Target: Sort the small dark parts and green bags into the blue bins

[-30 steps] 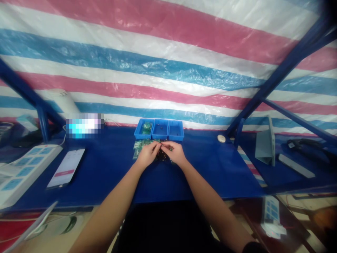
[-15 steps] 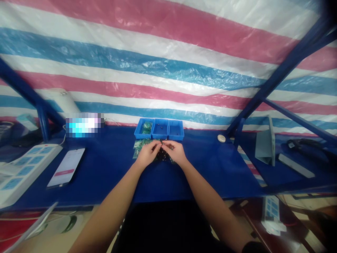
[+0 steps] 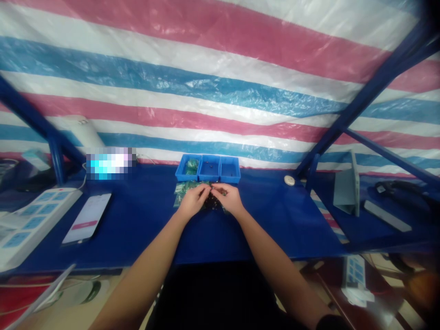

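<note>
My left hand (image 3: 193, 200) and my right hand (image 3: 229, 198) meet fingertip to fingertip just in front of three joined blue bins. Both are pinched closed; whatever is between the fingers is too small to make out. Beneath them lies a heap of small dark pieces (image 3: 213, 204) with lighter specks. Green flat pieces (image 3: 178, 188), which look like small circuit boards or packets, lie beside my left hand. The left bin (image 3: 178, 175) holds similar green pieces. In the middle bin (image 3: 209, 176) are a few tiny dark bits, and the right bin (image 3: 229, 174) has a tiny speck.
A phone (image 3: 87, 218) and a large white power strip (image 3: 37, 220) lie on the left of the blue table (image 3: 144, 238). A pale round object (image 3: 289, 180) sits at the right rear. Blue frame bars (image 3: 357, 98) slant up on both sides before a striped plastic sheet (image 3: 213, 55).
Both hands stay almost in the same place, fingertips still together above the dark pieces. At the lower right edge, a blurred orange-brown shape has come into view.
</note>
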Tool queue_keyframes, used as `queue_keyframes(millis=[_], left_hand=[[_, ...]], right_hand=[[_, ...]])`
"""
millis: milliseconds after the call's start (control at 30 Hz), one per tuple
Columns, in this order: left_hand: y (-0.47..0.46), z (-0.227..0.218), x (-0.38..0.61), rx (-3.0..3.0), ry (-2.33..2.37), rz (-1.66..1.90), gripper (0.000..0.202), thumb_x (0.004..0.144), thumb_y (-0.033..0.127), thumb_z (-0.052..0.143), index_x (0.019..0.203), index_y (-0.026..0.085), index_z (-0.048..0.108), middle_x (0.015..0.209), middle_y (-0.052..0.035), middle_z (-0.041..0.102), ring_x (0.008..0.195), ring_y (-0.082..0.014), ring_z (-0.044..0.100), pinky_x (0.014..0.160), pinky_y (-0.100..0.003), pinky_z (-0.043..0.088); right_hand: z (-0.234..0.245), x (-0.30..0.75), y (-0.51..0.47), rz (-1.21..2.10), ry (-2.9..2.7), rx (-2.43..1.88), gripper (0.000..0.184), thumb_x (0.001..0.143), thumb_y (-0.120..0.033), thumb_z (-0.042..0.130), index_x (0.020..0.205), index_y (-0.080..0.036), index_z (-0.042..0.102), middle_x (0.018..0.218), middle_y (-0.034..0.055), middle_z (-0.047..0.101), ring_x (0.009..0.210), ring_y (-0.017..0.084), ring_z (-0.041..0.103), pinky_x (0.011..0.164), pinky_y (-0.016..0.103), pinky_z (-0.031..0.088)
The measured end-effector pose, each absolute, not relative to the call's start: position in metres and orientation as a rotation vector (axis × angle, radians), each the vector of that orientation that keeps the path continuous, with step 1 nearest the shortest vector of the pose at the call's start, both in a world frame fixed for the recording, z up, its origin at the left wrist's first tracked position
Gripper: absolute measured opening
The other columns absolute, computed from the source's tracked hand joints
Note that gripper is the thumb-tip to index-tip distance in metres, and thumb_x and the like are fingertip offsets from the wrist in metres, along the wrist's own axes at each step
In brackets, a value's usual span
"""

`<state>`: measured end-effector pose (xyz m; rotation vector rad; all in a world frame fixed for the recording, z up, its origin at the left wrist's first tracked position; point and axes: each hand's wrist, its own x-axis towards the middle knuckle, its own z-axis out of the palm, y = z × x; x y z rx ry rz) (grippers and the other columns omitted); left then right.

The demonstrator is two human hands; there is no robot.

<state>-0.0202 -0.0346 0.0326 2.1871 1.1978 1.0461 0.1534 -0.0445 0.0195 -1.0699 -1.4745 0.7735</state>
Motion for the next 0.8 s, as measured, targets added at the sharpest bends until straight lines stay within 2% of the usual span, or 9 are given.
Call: queue_keyframes(millis=[200, 500, 700, 800], left_hand=[[-0.0317, 0.0248, -0.0203, 2.168, 1.222, 1.122, 0.031, 0.093, 0.043, 0.048, 0.111, 0.022, 0.063, 0.080, -0.0007, 0.068, 0.065, -0.0139, 0.061, 0.065, -0.025, 0.048], [-0.0321, 0.0275, -0.0207, 2.184, 1.231, 1.095, 0.028, 0.095, 0.041, 0.046, 0.098, 0.021, 0.064, 0.077, -0.0001, 0.068, 0.066, -0.0132, 0.062, 0.065, -0.023, 0.047], [-0.0310, 0.0242, -0.0204, 2.176, 1.239, 1.133, 0.028, 0.093, 0.043, 0.050, 0.107, 0.022, 0.063, 0.076, 0.0004, 0.067, 0.063, -0.0133, 0.060, 0.063, -0.024, 0.046], [-0.0305, 0.0236, -0.0203, 2.185, 1.238, 1.135, 0.027, 0.093, 0.042, 0.050, 0.104, 0.022, 0.064, 0.077, 0.0004, 0.068, 0.064, -0.0133, 0.061, 0.064, -0.024, 0.046]], right_hand=[[0.0212, 0.1546, -0.0442, 0.770, -1.452, -1.091, 0.028, 0.080, -0.034, 0.068, 0.103, -0.020, 0.074, 0.093, 0.0057, 0.075, 0.081, 0.019, 0.070, 0.079, 0.032, 0.057], [0.0207, 0.1532, -0.0443, 0.764, -1.456, -1.095, 0.028, 0.079, -0.036, 0.069, 0.103, -0.020, 0.074, 0.093, 0.0055, 0.075, 0.081, 0.019, 0.070, 0.079, 0.033, 0.057], [0.0206, 0.1540, -0.0437, 0.758, -1.459, -1.099, 0.027, 0.080, -0.034, 0.068, 0.101, -0.020, 0.074, 0.093, 0.0057, 0.075, 0.081, 0.019, 0.070, 0.079, 0.032, 0.057], [0.0207, 0.1539, -0.0440, 0.761, -1.465, -1.094, 0.027, 0.080, -0.035, 0.069, 0.101, -0.020, 0.074, 0.093, 0.0057, 0.075, 0.080, 0.019, 0.070, 0.078, 0.032, 0.057]])
